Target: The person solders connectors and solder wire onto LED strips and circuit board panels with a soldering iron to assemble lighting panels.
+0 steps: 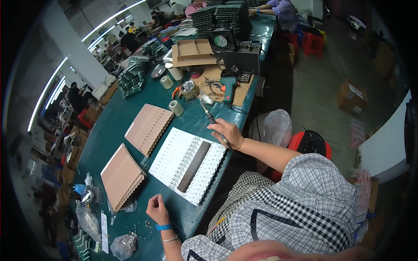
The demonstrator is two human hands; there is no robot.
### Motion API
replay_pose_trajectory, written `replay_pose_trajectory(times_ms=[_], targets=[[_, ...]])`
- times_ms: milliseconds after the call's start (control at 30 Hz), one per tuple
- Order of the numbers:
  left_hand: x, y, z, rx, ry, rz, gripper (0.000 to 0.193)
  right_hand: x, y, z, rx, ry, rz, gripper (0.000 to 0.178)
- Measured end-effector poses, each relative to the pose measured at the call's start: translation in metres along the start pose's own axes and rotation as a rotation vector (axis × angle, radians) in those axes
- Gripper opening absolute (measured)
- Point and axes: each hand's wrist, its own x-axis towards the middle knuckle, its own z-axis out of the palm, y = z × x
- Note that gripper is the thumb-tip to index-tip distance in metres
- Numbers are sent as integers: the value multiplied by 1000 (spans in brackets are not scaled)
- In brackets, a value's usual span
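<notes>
My right hand (227, 132) is closed around a soldering iron (210, 116), whose tip points up and away from me. Below it lies a white panel (167, 152) of circuit boards with scalloped edges, covered in rows of small parts. A grey metal bar (193, 166) rests across this panel. Near the panel's lower left corner, my left hand (157, 209) has its fingertips pinched together, with a thin wire (161, 191) poking up from them. Two stacks of pinkish-brown panels, a far stack (148, 128) and a near stack (123, 176), lie left of the white one.
Tape rolls (176, 108), a hot-air-gun-shaped green tool (228, 87) and a cardboard tray (191, 52) stand farther back on the green table (100, 135). Bags of small metal parts (125, 246) lie at the near left. Dark panels (222, 19) are piled at the far end, near other people.
</notes>
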Motion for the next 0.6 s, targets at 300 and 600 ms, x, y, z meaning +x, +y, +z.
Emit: replay_pose_trajectory(times_ms=[300,600], targets=[[-1,3,-8,52,22,-46,9,1,2,0,56,27,-12,28],[2,5,-3,-15,54,-84,9,3,4,-2,74,32,1,33]])
